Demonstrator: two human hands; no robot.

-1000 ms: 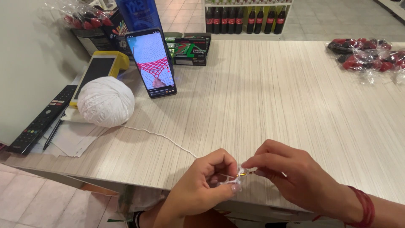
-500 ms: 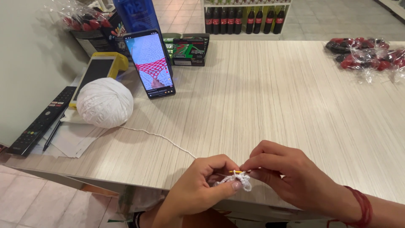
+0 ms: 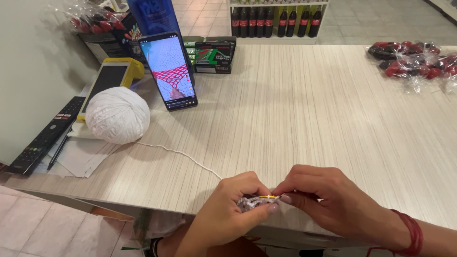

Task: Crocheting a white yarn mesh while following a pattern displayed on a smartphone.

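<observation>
At the counter's [image 3: 304, 119] near edge, the left hand [image 3: 228, 212] pinches a small whitish crochet piece [image 3: 251, 203], touching the right hand [image 3: 333, 202], which grips a yellow hook [image 3: 267, 197]; its yarn strand [image 3: 181, 153] leads to the white ball [image 3: 117, 115].

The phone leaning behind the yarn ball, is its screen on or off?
On. The phone stands propped upright, and its lit screen shows a red net-like pattern on a pale background.
</observation>
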